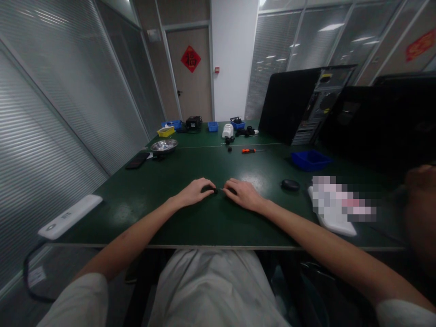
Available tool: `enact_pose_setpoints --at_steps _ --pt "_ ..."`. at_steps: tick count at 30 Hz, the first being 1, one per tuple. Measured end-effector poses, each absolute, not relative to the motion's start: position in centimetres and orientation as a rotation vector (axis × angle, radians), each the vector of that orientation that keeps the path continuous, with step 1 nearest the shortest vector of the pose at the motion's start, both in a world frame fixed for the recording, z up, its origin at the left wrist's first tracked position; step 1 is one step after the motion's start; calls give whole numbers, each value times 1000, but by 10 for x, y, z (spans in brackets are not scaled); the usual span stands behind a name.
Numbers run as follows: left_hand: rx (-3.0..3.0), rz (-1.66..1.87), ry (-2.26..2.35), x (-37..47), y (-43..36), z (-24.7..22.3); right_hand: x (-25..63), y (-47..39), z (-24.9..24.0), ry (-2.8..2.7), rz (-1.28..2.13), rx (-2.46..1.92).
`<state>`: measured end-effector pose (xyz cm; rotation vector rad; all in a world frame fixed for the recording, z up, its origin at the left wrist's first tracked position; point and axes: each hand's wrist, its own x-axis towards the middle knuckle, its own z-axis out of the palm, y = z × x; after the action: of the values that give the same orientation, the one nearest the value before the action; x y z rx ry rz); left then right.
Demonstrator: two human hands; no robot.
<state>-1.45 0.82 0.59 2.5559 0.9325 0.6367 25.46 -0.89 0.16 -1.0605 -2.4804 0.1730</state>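
Note:
Both of my hands are low over the green table (pixel 160 227), facing each other near the middle. My left hand (pixel 197 191) pinches a small black part (pixel 215 191) between thumb and fingertips. My right hand (pixel 242 193) has its thumb and fingers closed on a thin metallic piece (pixel 221 189), whose tip points at the black part. Whether the two pieces touch is too small to tell. Beyond the hands lie an orange-handled screwdriver (pixel 249 151) and a small black piece (pixel 230 149).
A black mouse (pixel 290 185), blue tray (pixel 310 160) and white keyboard-like object (pixel 335 222) are at right, beside another person's arm (pixel 422 213). At left are a metal bowl (pixel 164 146), phone (pixel 138 160) and power strip (pixel 71 217). A computer case (pixel 293 104) stands behind.

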Motion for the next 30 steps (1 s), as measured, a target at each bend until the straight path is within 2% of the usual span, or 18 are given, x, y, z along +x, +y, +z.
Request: enact_pose_setpoints --at_steps 6,12,18,30 --pt "2510 554 1063 -56 20 11 256 -9 4 -2476 183 -1067" --pt "2345 631 1763 -209 56 8 257 -8 3 -2476 190 -1055" --pt "2191 430 2352 -335 60 -4 256 -9 2 -2474 196 -1062" --pt "2155 428 2540 -336 48 -2 256 -10 5 -2497 190 -1080"
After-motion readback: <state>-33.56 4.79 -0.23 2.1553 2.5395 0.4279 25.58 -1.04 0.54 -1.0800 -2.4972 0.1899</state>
